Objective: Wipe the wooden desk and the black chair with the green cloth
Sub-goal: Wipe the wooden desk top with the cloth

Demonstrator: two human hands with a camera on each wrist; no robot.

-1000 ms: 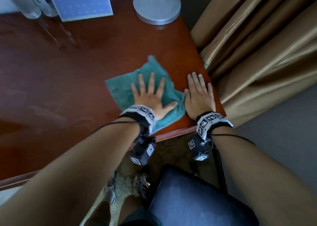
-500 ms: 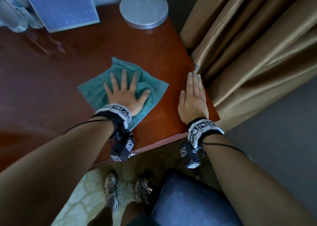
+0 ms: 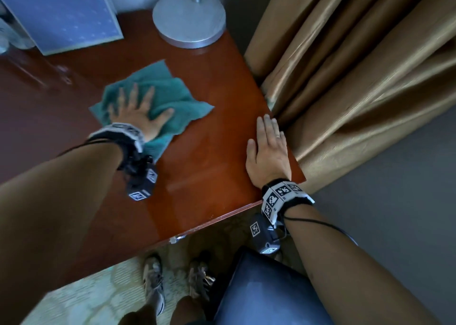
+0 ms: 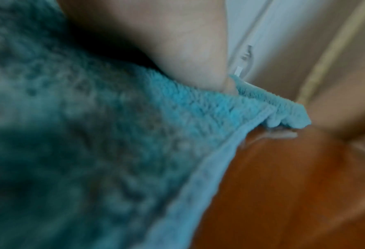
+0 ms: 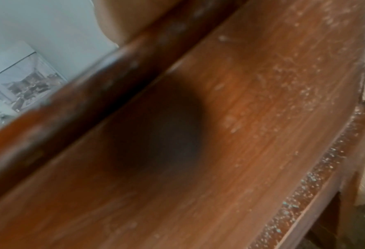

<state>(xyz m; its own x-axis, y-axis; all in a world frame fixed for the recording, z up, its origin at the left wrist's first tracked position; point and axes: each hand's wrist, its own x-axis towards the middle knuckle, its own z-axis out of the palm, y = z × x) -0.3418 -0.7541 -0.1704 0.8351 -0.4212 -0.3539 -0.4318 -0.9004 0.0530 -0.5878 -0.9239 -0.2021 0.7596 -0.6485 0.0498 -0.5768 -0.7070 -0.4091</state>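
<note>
Left hand presses flat, fingers spread, on the green cloth mid-desk; right hand lies flat, holding nothing, at the wooden desk right edge.

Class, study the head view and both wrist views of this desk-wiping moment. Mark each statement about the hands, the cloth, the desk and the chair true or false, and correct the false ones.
1. The left hand presses flat on the green cloth. True.
2. The right hand holds a corner of the cloth. False: it rests flat on the bare wooden desk, apart from the cloth.
3. The cloth lies on the black chair. False: it lies on the desk; the chair stands below the near edge.
4. The lamp base stands at the desk's far edge. True.
5. The right hand lies near the desk edge beside the curtain. True.
</note>
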